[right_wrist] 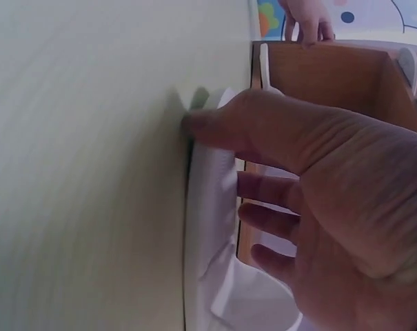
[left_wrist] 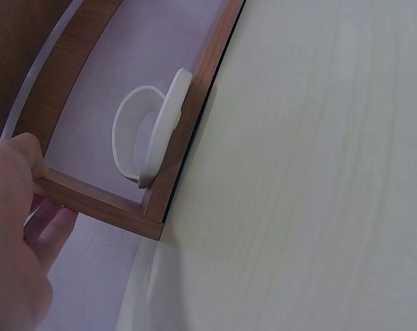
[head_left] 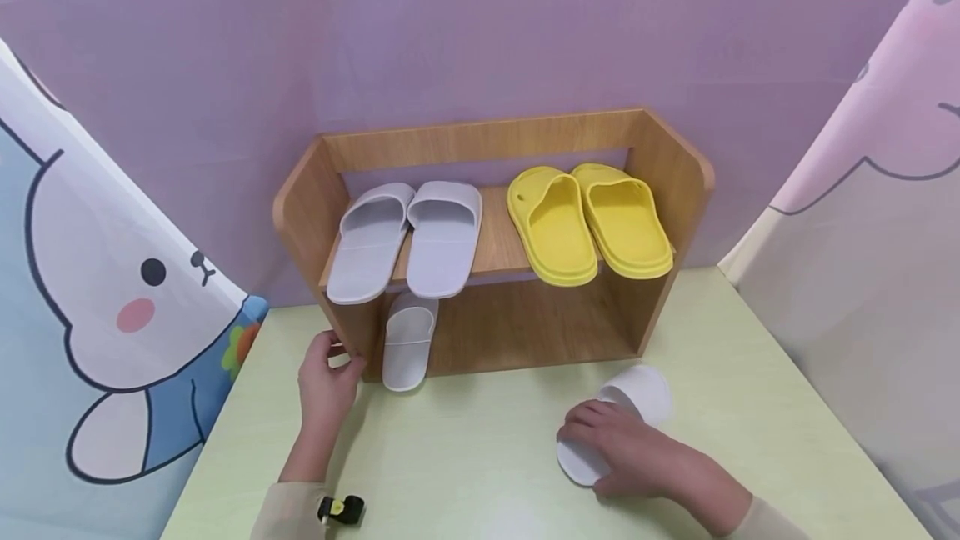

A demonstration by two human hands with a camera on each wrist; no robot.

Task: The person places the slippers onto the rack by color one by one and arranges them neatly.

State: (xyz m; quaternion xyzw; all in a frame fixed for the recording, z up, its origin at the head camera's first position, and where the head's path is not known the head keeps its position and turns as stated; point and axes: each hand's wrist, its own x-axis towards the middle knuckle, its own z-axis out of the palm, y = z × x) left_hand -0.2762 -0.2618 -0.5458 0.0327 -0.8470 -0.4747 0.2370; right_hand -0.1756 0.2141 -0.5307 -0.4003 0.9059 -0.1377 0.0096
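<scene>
My left hand (head_left: 327,383) holds the front edge of the left side panel of a small wooden shoe rack (head_left: 480,147), low down, with the thumb inside and fingers outside. Beside it, one light grey slipper (head_left: 408,348) stands on the lower shelf at the left, its sole tip past the shelf's front edge. In front of the rack's right end, my right hand (head_left: 632,450) grips a matching slipper (head_left: 648,394) on the table by its sole. The thumb (right_wrist: 211,127) lies on one edge of that sole, with the fingers curled across the other side.
On the upper shelf sit a pair of grey slippers (head_left: 446,248) at the left and a pair of yellow clogs (head_left: 558,232) at the right. The rack stands on a pale green table (head_left: 450,465) against a purple cloth (head_left: 480,32). Cartoon-printed cloths hang at both sides.
</scene>
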